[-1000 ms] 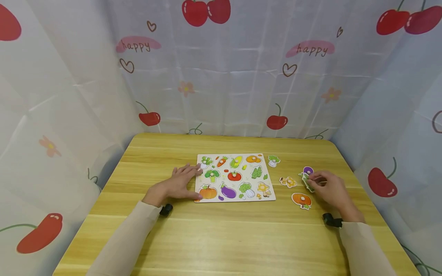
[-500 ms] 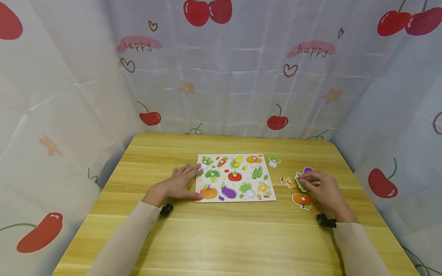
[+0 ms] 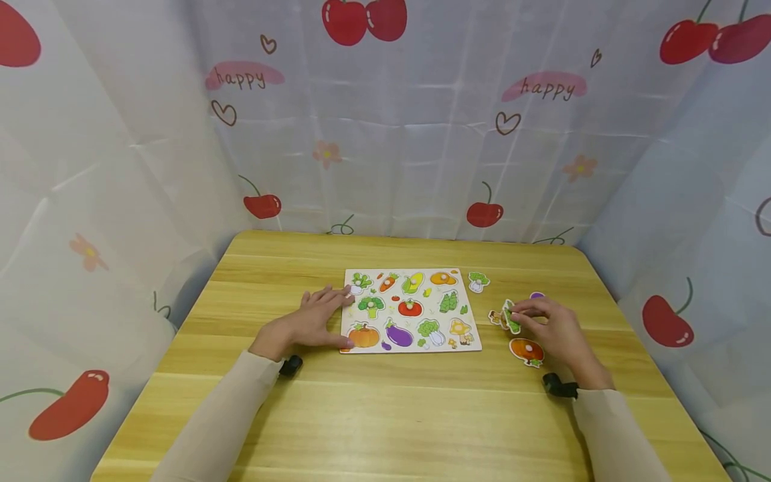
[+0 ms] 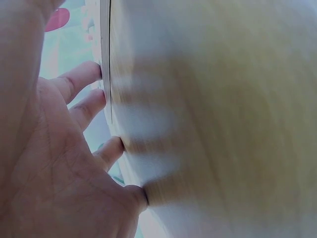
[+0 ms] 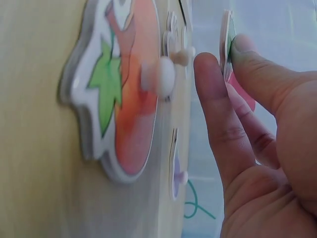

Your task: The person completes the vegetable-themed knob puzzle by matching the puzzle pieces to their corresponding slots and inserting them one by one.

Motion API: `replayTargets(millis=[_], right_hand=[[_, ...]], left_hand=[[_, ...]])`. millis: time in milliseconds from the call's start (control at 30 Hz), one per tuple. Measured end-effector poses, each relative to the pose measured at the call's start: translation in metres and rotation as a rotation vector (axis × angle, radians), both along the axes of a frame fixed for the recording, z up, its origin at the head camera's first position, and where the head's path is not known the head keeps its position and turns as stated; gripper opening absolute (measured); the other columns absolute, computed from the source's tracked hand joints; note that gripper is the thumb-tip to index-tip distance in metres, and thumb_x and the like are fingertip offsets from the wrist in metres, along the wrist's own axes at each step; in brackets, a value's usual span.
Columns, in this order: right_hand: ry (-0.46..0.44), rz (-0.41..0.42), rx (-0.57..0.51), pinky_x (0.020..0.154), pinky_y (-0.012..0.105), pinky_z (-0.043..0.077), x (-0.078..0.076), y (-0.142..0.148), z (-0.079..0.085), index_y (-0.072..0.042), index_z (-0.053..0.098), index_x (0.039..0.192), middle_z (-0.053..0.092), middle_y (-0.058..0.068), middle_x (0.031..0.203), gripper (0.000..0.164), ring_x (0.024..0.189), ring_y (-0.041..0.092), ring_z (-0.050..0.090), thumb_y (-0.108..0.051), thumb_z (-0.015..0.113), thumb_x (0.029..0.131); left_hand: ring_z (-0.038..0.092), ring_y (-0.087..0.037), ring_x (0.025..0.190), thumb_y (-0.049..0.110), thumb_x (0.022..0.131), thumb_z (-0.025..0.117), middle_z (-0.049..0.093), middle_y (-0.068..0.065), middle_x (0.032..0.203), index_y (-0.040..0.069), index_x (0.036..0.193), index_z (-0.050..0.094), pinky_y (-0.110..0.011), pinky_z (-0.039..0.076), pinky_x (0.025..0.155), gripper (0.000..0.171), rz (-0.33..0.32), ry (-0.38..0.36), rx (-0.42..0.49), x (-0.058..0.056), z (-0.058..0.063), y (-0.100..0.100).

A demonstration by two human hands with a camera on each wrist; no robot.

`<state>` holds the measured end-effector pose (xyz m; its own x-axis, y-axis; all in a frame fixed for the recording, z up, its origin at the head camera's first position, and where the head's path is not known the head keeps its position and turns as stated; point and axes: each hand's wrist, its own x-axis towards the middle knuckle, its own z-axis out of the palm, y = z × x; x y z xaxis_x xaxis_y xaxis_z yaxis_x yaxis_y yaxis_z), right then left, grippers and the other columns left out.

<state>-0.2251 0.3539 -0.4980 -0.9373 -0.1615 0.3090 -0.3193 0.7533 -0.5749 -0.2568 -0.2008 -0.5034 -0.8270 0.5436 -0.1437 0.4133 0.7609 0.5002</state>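
My right hand [image 3: 551,328] pinches a green vegetable puzzle piece [image 3: 511,317] between thumb and fingers, raised over the table right of the puzzle board [image 3: 430,302]. In the right wrist view the piece [image 5: 226,42] appears edge-on. It overlaps the mushroom piece [image 3: 495,317] in the head view. Nearer the front lies the pumpkin piece [image 3: 527,349], its white knob [image 5: 165,77] upward. Behind the right hand, the eggplant piece [image 3: 537,295] is mostly hidden. My left hand [image 3: 307,323] rests with spread fingers on the board's left edge; its fingertips [image 4: 116,144] reach the table beside it.
A leafy bok choy piece [image 3: 478,282] lies just off the board's upper right corner. Knobbed pieces, such as the tomato [image 3: 409,308] and corn [image 3: 412,284], sit in the board. A cherry-print curtain [image 3: 385,167] surrounds the wooden table [image 3: 385,415].
My right hand has carried the green piece leftward from beside the eggplant piece to above the mushroom piece. The left hand and the board stay put.
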Motion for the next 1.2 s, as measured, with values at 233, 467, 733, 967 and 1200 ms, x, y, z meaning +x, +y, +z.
replayTargets(millis=[233, 467, 733, 967, 1200], right_hand=[[-0.018, 0.015, 0.0, 0.083, 0.013, 0.06, -0.001, -0.011, 0.003, -0.014, 0.09, 0.117, 0.085, 0.01, 0.116, 0.012, 0.109, 0.042, 0.086, -0.012, 0.087, 0.105], [-0.024, 0.049, -0.012, 0.083, 0.017, 0.063, -0.003, -0.023, 0.005, -0.012, 0.089, 0.118, 0.086, 0.015, 0.122, 0.014, 0.107, 0.042, 0.086, -0.01, 0.088, 0.105], [-0.103, 0.084, -0.066, 0.08, 0.016, 0.065, -0.009, -0.037, 0.004, -0.008, 0.087, 0.12, 0.078, 0.021, 0.128, 0.013, 0.104, 0.038, 0.086, -0.009, 0.084, 0.108], [-0.115, 0.1, -0.064, 0.082, 0.015, 0.064, -0.014, -0.05, 0.002, -0.009, 0.087, 0.121, 0.075, 0.02, 0.133, 0.013, 0.108, 0.036, 0.084, -0.011, 0.084, 0.109], [-0.11, 0.103, -0.028, 0.088, 0.016, 0.063, -0.017, -0.062, 0.0, -0.012, 0.088, 0.12, 0.075, 0.019, 0.141, 0.012, 0.114, 0.037, 0.083, -0.015, 0.084, 0.11]], left_hand=[[0.013, -0.054, 0.182, 0.066, 0.097, 0.089, 0.024, -0.01, 0.197, 0.014, 0.182, 0.041, -0.091, 0.005, 0.138, 0.111, 0.001, -0.003, 0.0, 0.001, 0.001, 0.0], [0.013, -0.054, 0.182, 0.066, 0.097, 0.089, 0.024, -0.01, 0.196, 0.014, 0.182, 0.041, -0.091, 0.005, 0.138, 0.111, -0.003, -0.001, 0.001, -0.001, 0.001, -0.001], [0.013, -0.055, 0.182, 0.066, 0.098, 0.088, 0.024, -0.011, 0.196, 0.014, 0.183, 0.04, -0.091, 0.006, 0.137, 0.111, -0.01, -0.002, -0.004, -0.001, 0.002, -0.001], [0.012, -0.055, 0.182, 0.065, 0.098, 0.088, 0.024, -0.012, 0.196, 0.013, 0.182, 0.04, -0.091, 0.004, 0.138, 0.11, -0.012, -0.005, -0.003, -0.001, 0.001, 0.0], [0.014, -0.055, 0.182, 0.067, 0.098, 0.088, 0.024, -0.011, 0.196, 0.014, 0.182, 0.04, -0.092, 0.005, 0.137, 0.11, -0.018, 0.004, -0.008, -0.001, 0.001, 0.001]])
